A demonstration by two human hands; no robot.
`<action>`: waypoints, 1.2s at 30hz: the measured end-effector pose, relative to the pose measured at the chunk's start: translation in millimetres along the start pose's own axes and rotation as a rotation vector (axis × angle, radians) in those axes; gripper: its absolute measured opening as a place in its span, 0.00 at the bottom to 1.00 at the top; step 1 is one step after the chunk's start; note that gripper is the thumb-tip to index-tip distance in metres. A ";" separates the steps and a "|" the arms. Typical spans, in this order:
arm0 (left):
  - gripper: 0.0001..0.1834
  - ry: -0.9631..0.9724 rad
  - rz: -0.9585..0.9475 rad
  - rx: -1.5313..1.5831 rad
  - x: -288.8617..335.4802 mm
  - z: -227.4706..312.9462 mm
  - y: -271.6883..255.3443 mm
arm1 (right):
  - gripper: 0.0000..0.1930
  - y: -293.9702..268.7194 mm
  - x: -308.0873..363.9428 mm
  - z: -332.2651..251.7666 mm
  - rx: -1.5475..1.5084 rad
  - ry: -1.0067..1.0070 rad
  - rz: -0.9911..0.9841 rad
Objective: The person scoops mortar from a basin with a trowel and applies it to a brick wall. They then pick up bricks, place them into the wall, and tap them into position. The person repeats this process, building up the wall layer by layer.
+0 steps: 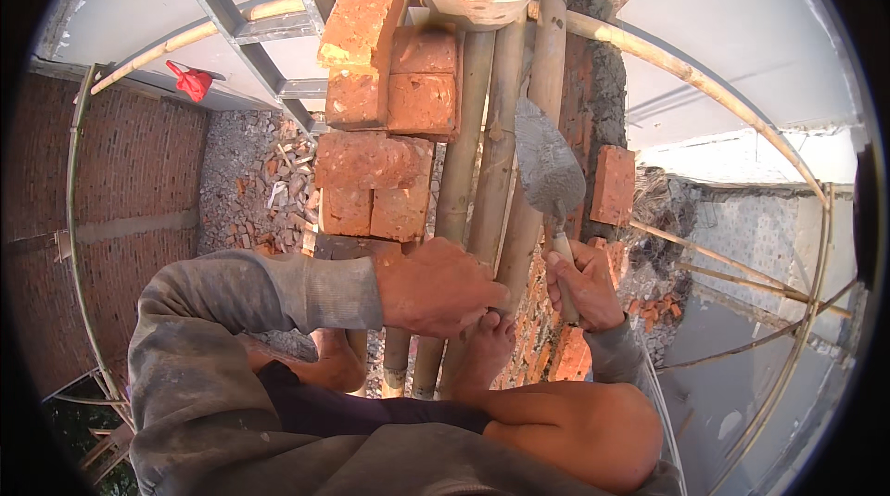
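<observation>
My right hand (591, 285) is wrapped round the handle of a pointed trowel (551, 162). Its blade, coated with grey mortar, points away from me over the bamboo poles and the edge of the brick wall. In front of my bare foot (488, 348), my left hand (443, 288) is closed with its back up; whatever its fingers hold, if anything, is hidden. Just beyond that hand, orange bricks (375, 162) are piled on the poles. A single brick (613, 184) rests on the wall to the right of the trowel.
A bucket (491, 9) of wet mortar stands at the far end of the bamboo poles (496, 134). A metal ladder (236, 23) leans at the far left. Broken bricks (283, 183) cover the ground below, and bamboo rails (705, 69) curve along the right.
</observation>
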State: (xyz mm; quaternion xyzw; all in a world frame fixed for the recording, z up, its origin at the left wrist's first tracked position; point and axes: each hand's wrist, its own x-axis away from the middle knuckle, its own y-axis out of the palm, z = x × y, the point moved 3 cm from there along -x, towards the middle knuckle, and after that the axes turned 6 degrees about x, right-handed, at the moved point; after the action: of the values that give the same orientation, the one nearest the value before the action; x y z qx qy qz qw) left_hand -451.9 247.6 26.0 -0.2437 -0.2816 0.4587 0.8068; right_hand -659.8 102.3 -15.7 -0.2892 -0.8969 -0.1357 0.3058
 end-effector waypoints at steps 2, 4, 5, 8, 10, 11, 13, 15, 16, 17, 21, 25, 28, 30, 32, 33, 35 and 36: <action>0.15 -0.168 0.149 -0.157 47.2 -21.1 -53.6 | 0.12 27.5 -27.1 30.6 -0.074 -0.011 -0.024; 0.21 -0.225 0.468 -0.344 82.1 -40.2 -103.4 | 0.13 45.9 -58.0 53.6 -0.113 -0.034 -0.023; 0.27 -0.370 0.408 -0.352 96.1 -53.2 -115.2 | 0.14 53.7 -72.3 63.4 -0.115 -0.052 -0.012; 0.41 -0.638 0.393 -0.420 122.3 -83.5 -110.6 | 0.16 63.1 -93.1 73.1 0.581 -0.408 0.174; 0.50 -0.782 0.454 -0.341 132.3 -110.7 -90.2 | 0.18 64.1 -92.5 74.4 0.935 -0.486 0.260; 0.56 -0.859 0.490 -0.232 137.0 -125.5 -76.9 | 0.19 61.7 -89.1 75.3 0.941 -0.402 0.252; 0.65 -0.909 0.507 -0.011 148.8 -144.6 -49.7 | 0.21 58.2 -73.7 67.6 0.984 -0.375 0.310; 0.71 -0.850 0.486 0.197 159.0 -146.4 -26.0 | 0.23 62.3 -53.0 49.2 1.027 -0.526 0.440; 0.70 -0.876 0.433 0.296 164.0 -141.9 -12.6 | 0.25 71.5 -43.1 40.4 1.020 -0.627 0.398; 0.69 -0.884 0.396 0.389 167.0 -133.9 0.0 | 0.27 82.6 -34.5 30.8 0.990 -0.752 0.359; 0.64 -0.771 0.330 0.299 160.3 -105.8 21.3 | 0.39 148.7 -23.0 12.5 1.043 -1.084 -0.027; 0.55 -0.855 0.316 0.180 158.8 -101.0 21.7 | 0.40 186.3 -36.2 14.6 1.108 -1.102 -0.062; 0.46 -0.921 0.253 0.154 162.3 -99.4 19.0 | 0.38 195.5 -44.2 19.3 1.152 -1.095 -0.004; 0.39 -0.883 0.261 0.099 165.4 -91.5 14.3 | 0.37 194.7 -44.6 23.0 1.152 -1.101 -0.036; 0.34 -0.848 0.182 0.095 163.5 -87.9 7.7 | 0.37 187.7 -44.9 25.9 1.136 -1.100 -0.066; 0.33 -0.804 0.136 0.114 165.2 -82.7 4.5 | 0.38 180.2 -44.7 27.1 1.025 -1.055 -0.092; 0.29 -1.049 0.101 0.588 175.3 -77.1 3.1 | 0.39 165.8 -38.6 27.4 0.728 -1.018 -0.144; 0.30 -0.959 0.127 0.719 174.8 -68.4 1.2 | 0.47 153.1 -34.4 25.5 0.615 -1.008 -0.060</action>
State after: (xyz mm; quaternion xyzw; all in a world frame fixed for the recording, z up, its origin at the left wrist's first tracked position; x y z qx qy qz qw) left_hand -332.7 392.3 16.1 0.2621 -0.4261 0.6314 0.5926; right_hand -557.4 219.9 -46.8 -0.1904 -0.9375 0.2761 -0.0924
